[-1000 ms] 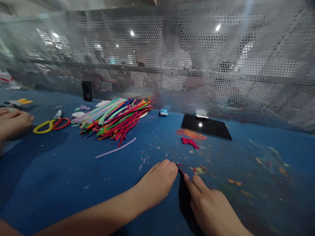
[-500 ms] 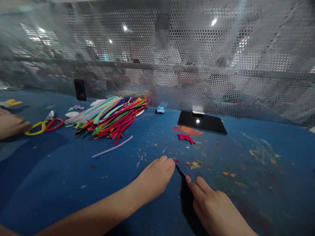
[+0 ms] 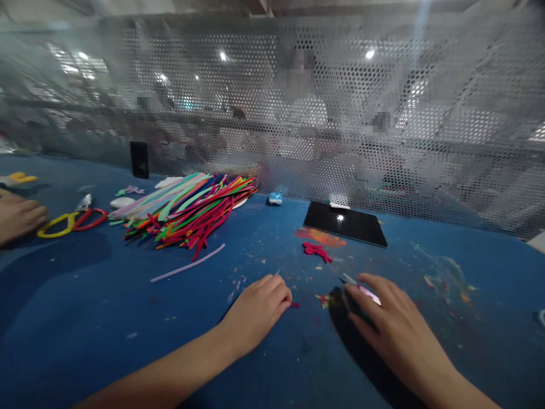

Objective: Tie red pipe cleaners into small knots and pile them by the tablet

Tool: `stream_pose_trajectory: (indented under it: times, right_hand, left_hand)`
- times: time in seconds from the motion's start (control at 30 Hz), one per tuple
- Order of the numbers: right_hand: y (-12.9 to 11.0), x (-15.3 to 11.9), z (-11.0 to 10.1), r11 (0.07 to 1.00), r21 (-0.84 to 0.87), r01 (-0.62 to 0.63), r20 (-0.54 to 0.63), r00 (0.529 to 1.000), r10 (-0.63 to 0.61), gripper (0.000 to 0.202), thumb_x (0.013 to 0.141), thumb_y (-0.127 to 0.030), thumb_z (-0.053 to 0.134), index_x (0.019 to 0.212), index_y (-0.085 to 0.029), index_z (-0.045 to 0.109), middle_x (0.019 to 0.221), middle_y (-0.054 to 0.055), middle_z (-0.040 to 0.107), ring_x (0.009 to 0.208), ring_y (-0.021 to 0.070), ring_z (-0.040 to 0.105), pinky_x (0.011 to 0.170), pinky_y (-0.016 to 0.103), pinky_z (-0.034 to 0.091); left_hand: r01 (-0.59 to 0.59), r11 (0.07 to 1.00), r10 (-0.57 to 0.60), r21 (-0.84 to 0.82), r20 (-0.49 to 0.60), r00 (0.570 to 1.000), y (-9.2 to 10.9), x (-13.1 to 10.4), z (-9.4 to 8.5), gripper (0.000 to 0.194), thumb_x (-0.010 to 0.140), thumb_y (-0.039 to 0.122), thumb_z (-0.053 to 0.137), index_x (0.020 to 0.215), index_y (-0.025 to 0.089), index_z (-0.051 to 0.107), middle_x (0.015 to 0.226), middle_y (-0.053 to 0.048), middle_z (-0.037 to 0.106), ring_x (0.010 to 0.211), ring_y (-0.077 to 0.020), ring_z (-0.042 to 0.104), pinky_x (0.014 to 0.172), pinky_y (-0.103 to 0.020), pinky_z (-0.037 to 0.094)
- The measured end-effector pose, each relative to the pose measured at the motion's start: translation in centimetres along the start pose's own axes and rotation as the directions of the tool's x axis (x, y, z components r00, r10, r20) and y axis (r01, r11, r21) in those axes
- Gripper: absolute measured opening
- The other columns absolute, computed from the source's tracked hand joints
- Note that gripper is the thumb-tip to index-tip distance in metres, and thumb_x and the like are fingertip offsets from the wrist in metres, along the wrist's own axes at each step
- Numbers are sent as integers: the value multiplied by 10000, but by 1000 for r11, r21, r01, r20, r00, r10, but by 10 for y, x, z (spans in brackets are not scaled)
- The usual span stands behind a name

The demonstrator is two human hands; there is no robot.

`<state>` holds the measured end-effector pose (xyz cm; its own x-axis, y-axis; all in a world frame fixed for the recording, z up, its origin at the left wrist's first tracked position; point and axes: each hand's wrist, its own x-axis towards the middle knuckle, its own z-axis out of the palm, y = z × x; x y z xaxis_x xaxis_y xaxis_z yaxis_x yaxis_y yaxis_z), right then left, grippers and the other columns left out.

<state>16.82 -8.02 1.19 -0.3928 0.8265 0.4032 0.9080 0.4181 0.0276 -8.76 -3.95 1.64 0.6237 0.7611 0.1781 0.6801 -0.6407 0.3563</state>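
My left hand rests low over the blue table, its fingers closed on a short red pipe cleaner whose end sticks out to the right. To its right, my right hand loosely holds small scissors with a pink handle. Their blades point left and away from me, and the fingers are somewhat spread around the handle. Part of the scissors is hidden by the fingers. Beyond both hands lies a bent red pipe cleaner shape.
A heap of colourful pipe cleaners lies left of centre, with one lilac pipe cleaner before it. A black tablet lies near the perforated metal screen. Red-and-yellow-handled scissors lie beside another person's hand.
My right hand has moved right and slightly away with the scissors, off the red pipe cleaner, its fingers looser. My left hand has shifted slightly left and nearer, keeping the red piece.
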Motion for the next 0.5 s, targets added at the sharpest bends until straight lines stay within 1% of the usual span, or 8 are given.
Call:
stream_pose_trajectory:
  times: [0.07, 0.1, 0.17, 0.23, 0.3, 0.37, 0.43, 0.5]
  right_hand:
    - [-13, 12, 1, 974, 208, 88, 64, 993, -103, 345, 782, -185, 543, 1124, -237, 529, 1079, 84, 569, 969, 231, 531, 802, 395, 440]
    - [-21, 19, 1, 941, 326, 94, 101, 986, -134, 328, 790, -177, 535, 1113, -235, 532, 1037, 66, 589, 930, 201, 547, 791, 356, 445]
    - [-35, 33, 2, 836, 547, 31, 169, 975, -146, 219, 818, -180, 507, 1024, -217, 572, 916, 31, 620, 830, 154, 566, 739, 278, 449]
    - [-42, 45, 3, 704, 708, -55, 198, 972, -123, 147, 845, -177, 469, 901, -198, 603, 811, 6, 621, 751, 125, 563, 688, 231, 433]
    - [-41, 53, 4, 573, 810, -125, 206, 975, -78, 153, 846, -182, 464, 819, -186, 615, 755, -7, 613, 709, 115, 551, 659, 216, 411]
    - [-35, 58, 5, 432, 877, -211, 243, 970, -21, 143, 825, -219, 495, 769, -173, 619, 701, -14, 600, 664, 113, 536, 624, 212, 399]
    - [-28, 59, 5, 268, 911, -312, 314, 949, 37, 145, 792, -268, 537, 727, -159, 606, 643, -23, 571, 606, 106, 514, 580, 209, 389]
    - [-23, 60, 3, 122, 915, -384, 375, 923, 87, 159, 755, -302, 581, 702, -152, 582, 613, -31, 542, 570, 97, 497, 556, 208, 381]
  left_hand:
    - [17, 1000, -17, -21, 6, 1000, 5, 1, -2, 120, 859, 165, 412, 811, 183, 521, 836, -1, 527, 785, -142, 498, 715, -276, 411]
    - [28, 999, -27, -46, 8, 1000, 8, 2, -3, 114, 857, 161, 409, 819, 185, 513, 841, 1, 525, 785, -138, 497, 720, -272, 406]
    - [59, 992, -56, -114, 24, 998, 14, 3, -5, 108, 856, 157, 399, 833, 189, 500, 845, 6, 524, 781, -131, 494, 716, -260, 399]
    - [115, 972, -110, -204, 39, 993, 19, 6, -8, 119, 860, 163, 377, 835, 191, 490, 832, 11, 524, 758, -124, 489, 689, -245, 394]
    - [174, 932, -166, -319, 54, 985, 24, 11, -12, 134, 862, 172, 356, 826, 190, 484, 802, 17, 520, 730, -117, 477, 657, -231, 385]
    - [218, 864, -194, -453, 98, 976, 27, 18, -15, 133, 858, 188, 356, 815, 185, 482, 748, 28, 502, 686, -106, 458, 620, -216, 374]
    - [241, 763, -173, -600, 170, 970, 29, 27, -17, 122, 851, 205, 365, 818, 175, 479, 703, 38, 474, 652, -95, 448, 601, -207, 370]
    - [253, 658, -140, -709, 215, 967, 30, 35, -16, 114, 842, 222, 383, 836, 166, 482, 701, 41, 462, 645, -88, 452, 602, -204, 373]
